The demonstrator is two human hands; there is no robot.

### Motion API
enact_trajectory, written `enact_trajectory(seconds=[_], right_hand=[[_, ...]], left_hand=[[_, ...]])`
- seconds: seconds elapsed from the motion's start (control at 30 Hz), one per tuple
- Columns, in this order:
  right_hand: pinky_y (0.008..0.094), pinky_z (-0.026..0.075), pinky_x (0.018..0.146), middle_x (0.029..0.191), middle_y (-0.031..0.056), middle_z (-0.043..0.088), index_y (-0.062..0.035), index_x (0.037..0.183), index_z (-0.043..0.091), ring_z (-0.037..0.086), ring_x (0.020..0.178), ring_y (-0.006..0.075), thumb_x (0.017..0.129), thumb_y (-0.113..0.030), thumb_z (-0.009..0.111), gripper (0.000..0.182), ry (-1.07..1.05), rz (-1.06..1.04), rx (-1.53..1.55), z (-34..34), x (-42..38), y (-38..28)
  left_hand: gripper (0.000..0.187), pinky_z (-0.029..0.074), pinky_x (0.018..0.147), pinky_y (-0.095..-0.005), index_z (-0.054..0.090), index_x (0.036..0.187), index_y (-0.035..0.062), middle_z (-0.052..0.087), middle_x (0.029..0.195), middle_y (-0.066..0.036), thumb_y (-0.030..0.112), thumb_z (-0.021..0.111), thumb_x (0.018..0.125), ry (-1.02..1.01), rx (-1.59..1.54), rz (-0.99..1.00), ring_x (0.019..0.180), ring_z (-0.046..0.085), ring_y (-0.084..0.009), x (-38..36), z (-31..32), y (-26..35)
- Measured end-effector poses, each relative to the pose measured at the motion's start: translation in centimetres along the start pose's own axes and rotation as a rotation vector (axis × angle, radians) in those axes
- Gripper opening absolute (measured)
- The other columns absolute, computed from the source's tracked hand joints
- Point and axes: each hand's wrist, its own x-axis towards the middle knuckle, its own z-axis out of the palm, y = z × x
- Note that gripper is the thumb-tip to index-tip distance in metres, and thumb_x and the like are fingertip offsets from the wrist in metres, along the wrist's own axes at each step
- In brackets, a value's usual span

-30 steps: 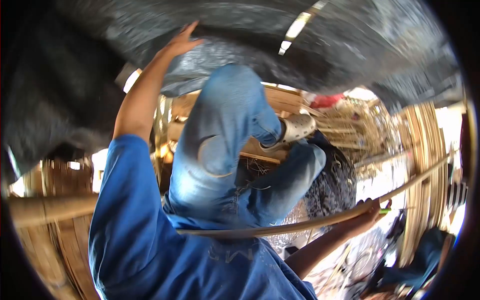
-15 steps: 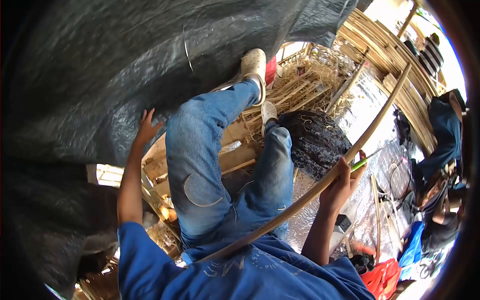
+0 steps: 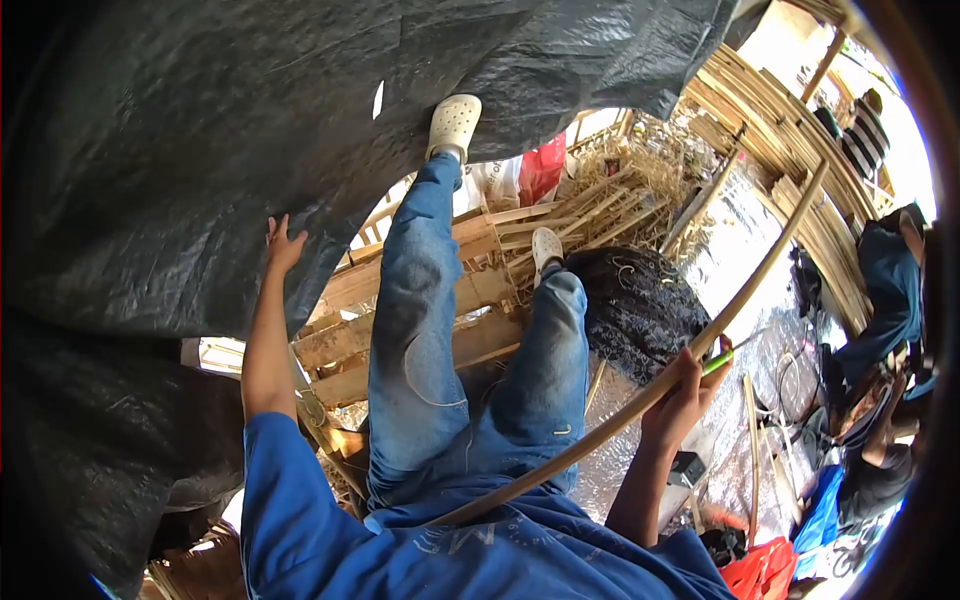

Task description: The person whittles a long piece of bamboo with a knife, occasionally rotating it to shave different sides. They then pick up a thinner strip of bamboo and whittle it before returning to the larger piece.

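My left hand (image 3: 284, 246) reaches out with its fingers spread against a large black plastic sheet (image 3: 200, 200). My left foot, in a cream clog (image 3: 454, 122), is raised and overlaps the sheet's lower edge. In my right hand (image 3: 680, 395) is a long, slightly curved wooden strip (image 3: 580, 446), running from my waist up to the far right. The same hand also grips a small green-handled tool (image 3: 718, 361) with a thin pointed end, sticking out past my fingers. My right foot, in the other cream clog (image 3: 547, 246), is lower, beside a dark patterned cloth (image 3: 645, 312).
Wooden boards (image 3: 400, 340) lie under my left leg. Split strips and shavings (image 3: 610, 205) cover the ground ahead, with a red and white sack (image 3: 540, 172) behind. Long bamboo strips (image 3: 800, 130) are stacked at upper right. Other people sit along the right side near a person's jeans (image 3: 888, 275).
My left leg has straightened and the foot moved up and left against the sheet, uncovering more boards and the sack. My left hand has shifted slightly up and left. My right hand keeps its grip.
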Motion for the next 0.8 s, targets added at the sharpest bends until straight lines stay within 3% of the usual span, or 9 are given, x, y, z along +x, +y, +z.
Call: enact_trajectory(seconds=[0.2,0.27,0.3,0.37,0.43,0.53,0.63,0.7,0.8], right_hand=[[0.0171,0.040,0.049,0.073,0.0007,0.051,-0.0084,0.130,0.037,0.050,0.058,0.0068,0.083,-0.004,0.057,0.051,0.039,0.046,0.049,-1.6,0.6,1.5],[0.0198,0.041,0.056,0.086,0.0044,0.047,-0.0070,0.130,0.031,0.050,0.066,0.0081,0.085,0.001,0.049,0.048,0.008,0.065,0.004,-1.6,0.6,1.4],[0.0197,0.040,0.056,0.085,0.0036,0.047,-0.0071,0.130,0.032,0.049,0.067,0.0078,0.085,0.000,0.049,0.048,0.009,0.058,-0.026,-1.2,0.6,1.3],[0.0198,0.041,0.056,0.084,0.0034,0.046,-0.0072,0.130,0.032,0.049,0.067,0.0079,0.085,0.000,0.049,0.048,-0.004,0.072,-0.033,-0.8,0.6,1.4],[0.0202,0.041,0.057,0.082,0.0032,0.047,-0.0075,0.130,0.033,0.049,0.068,0.0081,0.084,0.000,0.050,0.050,-0.015,0.071,-0.039,-0.7,0.8,1.7],[0.0160,0.039,0.048,0.073,-0.0005,0.048,-0.0094,0.128,0.039,0.048,0.058,0.0050,0.084,-0.003,0.055,0.048,0.015,0.070,-0.055,0.3,1.0,2.6],[0.0185,0.040,0.053,0.079,0.0022,0.048,-0.0081,0.130,0.036,0.049,0.063,0.0072,0.084,-0.002,0.052,0.049,-0.071,0.114,-0.033,2.3,0.6,2.6],[0.0210,0.042,0.057,0.084,0.0052,0.048,-0.0073,0.130,0.033,0.050,0.066,0.0091,0.084,-0.001,0.050,0.050,-0.073,0.124,-0.041,4.3,0.0,2.5],[0.0213,0.042,0.056,0.084,0.0055,0.048,-0.0073,0.130,0.033,0.050,0.065,0.0090,0.083,-0.001,0.049,0.050,-0.167,0.141,-0.048,4.9,0.0,3.1]], left_hand=[[0.057,0.032,0.104,-0.0386,0.049,0.128,0.0095,0.042,0.137,-0.022,0.039,0.063,0.081,-0.049,-0.228,0.001,0.128,0.038,-0.0352,-5.0,0.9,4.1],[0.049,0.039,0.097,-0.0361,0.052,0.124,0.0079,0.055,0.122,-0.016,0.035,0.062,0.084,-0.099,-0.473,-0.079,0.114,0.052,-0.0292,-9.0,-0.4,6.7],[0.049,0.039,0.097,-0.0361,0.052,0.124,0.0079,0.055,0.122,-0.016,0.035,0.062,0.084,-0.089,-0.473,-0.092,0.114,0.052,-0.0292,-11.1,-0.8,7.7],[0.036,0.044,0.088,-0.0298,0.055,0.119,0.0075,0.061,0.107,-0.007,0.028,0.059,0.089,-0.117,-0.780,-0.059,0.099,0.057,-0.0176,-15.7,-1.4,8.8],[0.028,0.045,0.083,-0.0250,0.056,0.116,0.0086,0.059,0.103,-0.002,0.022,0.056,0.092,-0.147,-0.852,0.047,0.094,0.055,-0.0102,-19.3,-1.7,9.3],[0.024,0.047,0.081,-0.0258,0.057,0.114,0.0074,0.060,0.106,-0.004,0.018,0.055,0.092,-0.168,-0.829,-0.031,0.098,0.056,-0.0127,-24.4,-3.7,12.6],[0.022,0.047,0.083,-0.0280,0.058,0.111,0.0050,0.060,0.108,-0.005,0.015,0.055,0.092,-0.175,-0.873,0.138,0.100,0.057,-0.0132,-27.1,-5.0,16.3],[0.020,0.048,0.083,-0.0289,0.058,0.109,0.0035,0.059,0.110,-0.007,0.012,0.055,0.091,-0.281,-0.919,0.299,0.102,0.057,-0.0132,-27.6,-5.3,18.2],[0.022,0.049,0.083,-0.0278,0.056,0.112,0.0033,0.059,0.111,-0.009,0.013,0.055,0.092,-0.640,-1.023,0.381,0.102,0.057,-0.0138,-29.1,-5.8,21.8]])
